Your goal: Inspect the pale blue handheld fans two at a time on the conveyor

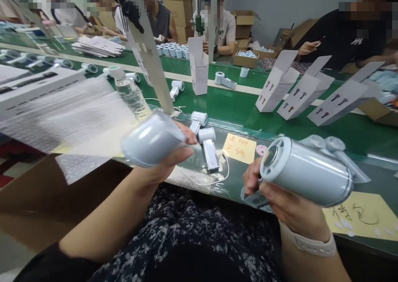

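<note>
Gleaming pale-blue cylinder in left hand, ring-ended cylinder in right hand

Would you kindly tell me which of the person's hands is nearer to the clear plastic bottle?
Left. The left hand is on the near side of the clear plastic bottle, slightly right; the right hand is much farther right.

Right device pale blue; left device, blurred, probably same; worktop green; garment dark, white-flowered.
</note>
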The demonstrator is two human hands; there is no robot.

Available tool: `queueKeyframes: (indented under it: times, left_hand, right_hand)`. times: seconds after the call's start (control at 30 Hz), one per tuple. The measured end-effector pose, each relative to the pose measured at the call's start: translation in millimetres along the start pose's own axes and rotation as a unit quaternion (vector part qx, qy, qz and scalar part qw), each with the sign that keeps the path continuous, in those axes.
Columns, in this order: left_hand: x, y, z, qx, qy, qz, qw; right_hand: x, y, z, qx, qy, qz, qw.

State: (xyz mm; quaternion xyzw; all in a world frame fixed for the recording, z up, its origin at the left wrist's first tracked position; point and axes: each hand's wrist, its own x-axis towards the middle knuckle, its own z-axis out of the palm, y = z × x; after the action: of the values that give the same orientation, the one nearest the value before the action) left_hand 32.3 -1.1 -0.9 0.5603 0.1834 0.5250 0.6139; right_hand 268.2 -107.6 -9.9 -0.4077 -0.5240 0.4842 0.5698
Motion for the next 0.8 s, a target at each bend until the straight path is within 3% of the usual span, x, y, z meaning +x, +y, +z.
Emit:
queueKeyframes:
  times: [0.07,0.13,0.2,0.23,0.3,0.37,0.43,0.5,0.6,0.67,0.73,0.8]
  left_hand:
    - [-2,-1,-0.8,-0.054,-0.057,-0.048,0.996]
    - [-5,-6,3.1,-0.075,-0.116,-0.094,0.986]
    - [-6,-15,14.7,-0.040,-0.099,-0.085,0.991]
    - [-7,-20,23.3,-0.016,-0.066,-0.073,0.995]
    - [-9,-31,43.4,0.027,0.005,-0.038,0.999]
    - [-11,-42,62.4,0.066,0.043,0.001,0.997]
    - [-13,-52,75.2,0.106,0.047,0.028,0.993]
    - [-13,-60,78.8,0.138,-0.001,0.018,0.990]
    - [-2,-67,63.9,0.255,-0.122,-0.034,0.959]
    - [13,-69,40.3,0.402,-0.133,-0.047,0.905]
    - [31,-70,9.9,0.533,-0.051,-0.040,0.844]
    - [46,-73,-20.0,0.594,0.055,-0.053,0.801]
  right_hand:
    - [4,9,2,0.039,0.001,0.036,0.999]
    - [10,23,8,0.023,0.085,0.059,0.994]
    - [16,37,16,-0.016,0.178,0.065,0.982]
    - [18,43,20,-0.020,0.182,0.062,0.981]
    - [17,51,28,-0.020,0.129,0.032,0.991]
    - [11,53,33,-0.002,0.038,-0.002,0.999]
    - [5,51,34,0.015,-0.031,-0.005,0.999]
    - [-1,47,27,-0.005,-0.037,0.021,0.999]
    - [-4,33,-10,-0.122,0.040,0.063,0.990]
    - [-4,16,-59,-0.208,0.130,0.091,0.965]
    - [-5,-3,-122,-0.320,0.275,0.135,0.896]
    - [-9,-18,-189,-0.433,0.384,0.167,0.798]
